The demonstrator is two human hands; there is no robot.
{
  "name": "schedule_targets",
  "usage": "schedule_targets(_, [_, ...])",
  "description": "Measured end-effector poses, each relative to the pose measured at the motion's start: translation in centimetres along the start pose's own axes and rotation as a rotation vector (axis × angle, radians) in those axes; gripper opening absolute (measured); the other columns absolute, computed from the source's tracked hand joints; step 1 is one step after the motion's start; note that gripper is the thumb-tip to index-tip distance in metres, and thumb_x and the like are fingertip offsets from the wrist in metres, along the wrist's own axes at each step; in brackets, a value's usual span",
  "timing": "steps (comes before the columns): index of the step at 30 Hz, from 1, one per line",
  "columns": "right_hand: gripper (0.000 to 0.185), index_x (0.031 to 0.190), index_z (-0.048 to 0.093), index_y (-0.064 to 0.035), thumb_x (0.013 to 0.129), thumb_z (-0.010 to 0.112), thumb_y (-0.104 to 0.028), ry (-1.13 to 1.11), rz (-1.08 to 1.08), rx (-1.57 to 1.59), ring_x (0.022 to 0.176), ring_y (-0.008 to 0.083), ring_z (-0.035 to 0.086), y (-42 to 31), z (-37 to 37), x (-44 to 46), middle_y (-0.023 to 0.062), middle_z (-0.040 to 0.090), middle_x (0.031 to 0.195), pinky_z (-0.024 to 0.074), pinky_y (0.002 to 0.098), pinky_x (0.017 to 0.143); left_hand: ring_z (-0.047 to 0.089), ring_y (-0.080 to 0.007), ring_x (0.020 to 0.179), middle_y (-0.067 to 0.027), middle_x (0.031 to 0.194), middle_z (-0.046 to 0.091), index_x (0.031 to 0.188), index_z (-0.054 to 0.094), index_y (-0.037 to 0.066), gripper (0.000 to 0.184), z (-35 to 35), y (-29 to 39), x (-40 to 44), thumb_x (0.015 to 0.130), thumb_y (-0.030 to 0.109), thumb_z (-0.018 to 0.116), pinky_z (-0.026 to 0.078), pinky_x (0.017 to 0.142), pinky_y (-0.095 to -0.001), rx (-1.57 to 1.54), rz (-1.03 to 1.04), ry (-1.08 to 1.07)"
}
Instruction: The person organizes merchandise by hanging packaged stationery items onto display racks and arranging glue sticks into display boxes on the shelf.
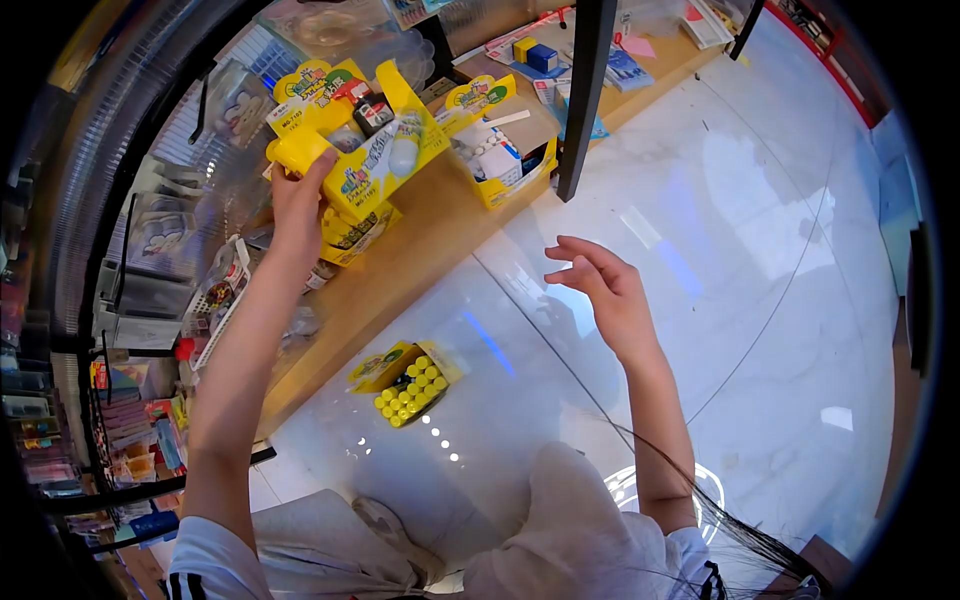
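My left hand (300, 205) is closed on the left side of a yellow display box (385, 165), which is tilted above the wooden shelf. Inside that box are a dark bottle (374, 115) with a red top and a few other items I cannot make out clearly. My right hand (605, 285) hovers over the pale floor, fingers apart and slightly bent, with nothing in it. Under the held box, partly hidden by it, is another yellow box (358, 232). An open box of yellow-capped bottles (412, 390) stands on the floor below.
A wooden shelf (400, 260) runs diagonally, carrying a second yellow display box (520, 180) with white items. A black post (583, 100) rises at its edge. Farther along lies a blue and yellow block (536, 54). Hanging packs and a white basket (222, 300) line the left side.
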State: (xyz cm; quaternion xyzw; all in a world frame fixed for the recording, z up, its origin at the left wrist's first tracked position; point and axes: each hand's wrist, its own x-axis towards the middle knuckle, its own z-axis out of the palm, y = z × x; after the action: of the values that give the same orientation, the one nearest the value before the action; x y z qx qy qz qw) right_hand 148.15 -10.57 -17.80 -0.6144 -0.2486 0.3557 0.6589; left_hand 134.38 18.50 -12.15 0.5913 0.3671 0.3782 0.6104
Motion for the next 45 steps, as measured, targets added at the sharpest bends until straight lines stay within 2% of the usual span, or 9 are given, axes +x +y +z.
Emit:
schedule_targets(13, [0.029,0.114,0.051,0.0025,0.089,0.047,-0.010,-0.025,0.063,0.012,0.085,0.0151,0.060,2.7,-0.9,1.3,0.0112,0.060,0.102,0.0453,0.0266,0.077,0.049,-0.0195,0.097,-0.0138,0.110,0.046,0.123,0.026,-0.004,0.079,1.1,-3.2,5.8,0.067,0.020,0.076,0.040,0.084,-0.0290,0.421,0.376,0.171])
schedule_targets(18, [0.048,0.123,0.041,-0.0052,0.077,0.053,0.003,0.173,-0.368,-0.328,0.083,0.0233,0.060,2.6,2.7,3.8,0.0149,0.045,0.122,0.0487,0.0332,0.073,0.048,-0.0218,0.100,-0.0166,0.112,0.045,0.126,0.022,-0.005,0.087,4.3,-5.4,7.9,0.063,0.019,0.078,0.039,0.087,-0.0298,0.531,0.598,0.166])
schedule_targets(19, [0.052,0.125,0.037,-0.0060,0.076,0.054,0.000,0.109,-0.429,-0.395,0.083,0.0287,0.059,2.2,3.4,5.0,0.0166,0.041,0.122,0.0488,0.0348,0.073,0.047,-0.0229,0.102,-0.0182,0.115,0.043,0.127,0.020,-0.005,0.092,5.2,-5.8,8.7,0.061,0.019,0.079,0.038,0.089,-0.0305,0.492,0.616,0.128])
schedule_targets(22, [0.044,0.117,0.044,-0.0054,0.075,0.057,-0.004,0.106,-0.646,-0.616,0.081,0.0302,0.058,3.3,5.0,9.0,0.0144,0.046,0.114,0.0486,0.0357,0.071,0.045,-0.0222,0.109,-0.0184,0.119,0.042,0.129,0.019,-0.003,0.090,7.0,-8.9,9.7,0.063,0.016,0.077,0.039,0.091,-0.0315,0.541,0.567,-0.003])
schedule_targets(28, [0.025,0.097,0.054,-0.0041,0.073,0.062,-0.009,0.091,-0.644,-0.739,0.078,0.0282,0.057,4.3,5.6,11.1,0.0078,0.048,0.102,0.0482,0.0359,0.065,0.047,-0.0217,0.110,-0.0117,0.122,0.043,0.130,0.020,0.006,0.080,9.0,-11.2,11.5,0.070,0.013,0.072,0.042,0.088,-0.0373,0.445,0.579,-0.381])
schedule_targets(31, [0.024,0.095,0.055,-0.0050,0.073,0.063,-0.011,0.117,-0.613,-0.747,0.077,0.0271,0.057,4.2,5.8,11.3,0.0095,0.048,0.098,0.0484,0.0348,0.065,0.043,-0.0210,0.112,-0.0061,0.123,0.040,0.131,0.024,0.021,0.063,9.1,-10.1,10.0,0.079,0.018,0.060,0.041,0.090,-0.0443,-0.004,-0.146,-0.303])
schedule_targets(34, [0.022,0.089,0.056,-0.0063,0.070,0.065,-0.012,0.181,-0.628,-0.790,0.075,0.0264,0.056,3.8,6.5,11.6,0.0108,0.047,0.093,0.0483,0.0350,0.064,0.043,-0.0229,0.112,-0.0037,0.124,0.040,0.129,0.024,0.027,0.058,8.7,-9.3,10.6,0.081,0.027,0.055,0.040,0.089,-0.0505,-0.181,-0.273,-0.353])
schedule_targets(40, [0.019,0.079,0.054,-0.0077,0.066,0.068,-0.013,0.320,-0.591,-0.834,0.073,0.0277,0.056,4.7,6.8,13.7,0.0087,0.048,0.090,0.0465,0.0366,0.060,0.039,-0.0222,0.115,-0.0041,0.124,0.040,0.131,0.020,0.026,0.060,9.5,-10.5,10.5,0.081,0.030,0.054,0.039,0.087,-0.0518,0.040,-0.227,-0.252])
schedule_targets(45, [0.019,0.081,0.054,-0.0058,0.067,0.066,-0.012,0.300,-0.583,-0.844,0.076,0.0305,0.055,4.3,5.4,13.2,0.0111,0.047,0.090,0.0469,0.0386,0.060,0.035,-0.0227,0.120,-0.0049,0.131,0.033,0.133,0.018,0.023,0.058,10.0,-9.6,9.1,0.085,0.032,0.050,0.037,0.089,-0.0521,-0.016,-0.241,-0.285])
